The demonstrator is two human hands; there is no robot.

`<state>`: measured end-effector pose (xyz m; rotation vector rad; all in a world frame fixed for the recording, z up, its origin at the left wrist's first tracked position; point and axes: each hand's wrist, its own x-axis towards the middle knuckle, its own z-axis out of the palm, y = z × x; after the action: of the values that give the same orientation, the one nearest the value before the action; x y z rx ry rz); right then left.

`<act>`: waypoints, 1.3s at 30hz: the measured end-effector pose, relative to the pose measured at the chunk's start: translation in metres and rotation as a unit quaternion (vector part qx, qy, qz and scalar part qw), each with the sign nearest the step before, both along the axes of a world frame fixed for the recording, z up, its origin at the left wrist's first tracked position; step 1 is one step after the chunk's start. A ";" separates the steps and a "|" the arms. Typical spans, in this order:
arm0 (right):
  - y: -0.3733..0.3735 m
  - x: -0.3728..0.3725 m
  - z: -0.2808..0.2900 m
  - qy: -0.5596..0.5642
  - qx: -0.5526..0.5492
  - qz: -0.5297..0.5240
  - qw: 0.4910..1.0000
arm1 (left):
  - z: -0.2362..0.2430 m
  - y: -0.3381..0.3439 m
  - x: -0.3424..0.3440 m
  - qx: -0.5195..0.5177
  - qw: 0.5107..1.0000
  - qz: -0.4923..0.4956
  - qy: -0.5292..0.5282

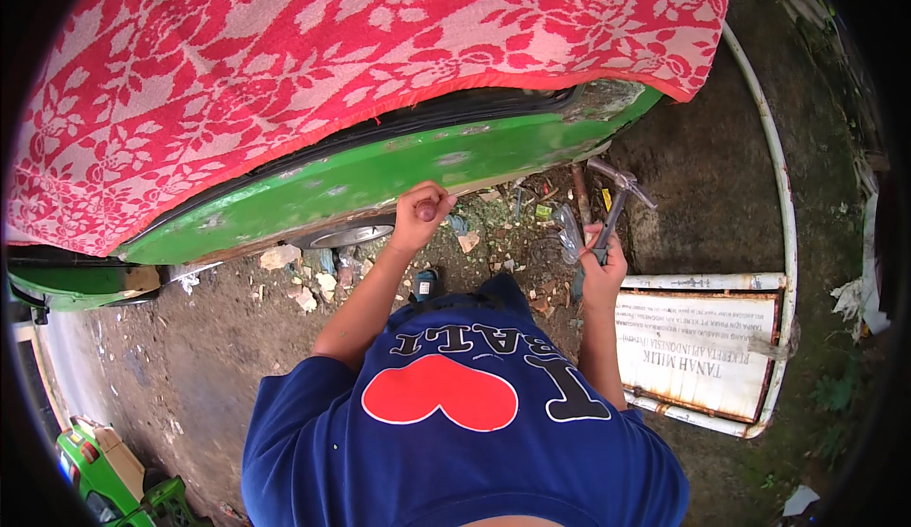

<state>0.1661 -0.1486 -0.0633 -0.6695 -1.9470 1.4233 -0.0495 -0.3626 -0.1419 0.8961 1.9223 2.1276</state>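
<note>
My left hand (418, 221) is closed in a fist around a tool with a rounded brown handle end (426, 209). The rest of that tool is hidden by the fingers. The fist is at the lower edge of a green car body panel (380, 171), which has bare grey patches. To the right, my right hand (604, 259) grips a hammer (615, 219) by its dark grey handle. Its metal head (623, 182) points up and away from me, beyond the panel's right end, apart from the panel.
A red and pink floral blanket (380, 34) covers the car's top. A wheel (351, 236) shows beneath it. Broken chips (280, 258) and a rusty rod (581, 190) lie on the ground. A white sign (697, 347) in a pipe frame (786, 195) stands at right.
</note>
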 end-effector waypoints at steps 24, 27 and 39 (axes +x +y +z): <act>-0.025 -0.017 -0.004 -0.012 -0.131 0.033 0.991 | 0.022 -0.017 -0.014 0.016 0.999 0.030 0.026; -0.029 -0.021 0.000 0.001 -0.135 0.026 0.990 | 0.033 -0.018 -0.017 0.009 0.999 0.017 0.047; -0.048 -0.033 0.002 -0.023 -0.136 0.105 0.985 | 0.052 -0.081 -0.023 0.155 0.973 0.165 0.039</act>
<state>0.1329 -0.1963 -0.0618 -0.6364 -1.9215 1.8404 -0.0720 -0.4438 -0.0900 0.7601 1.9215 2.6798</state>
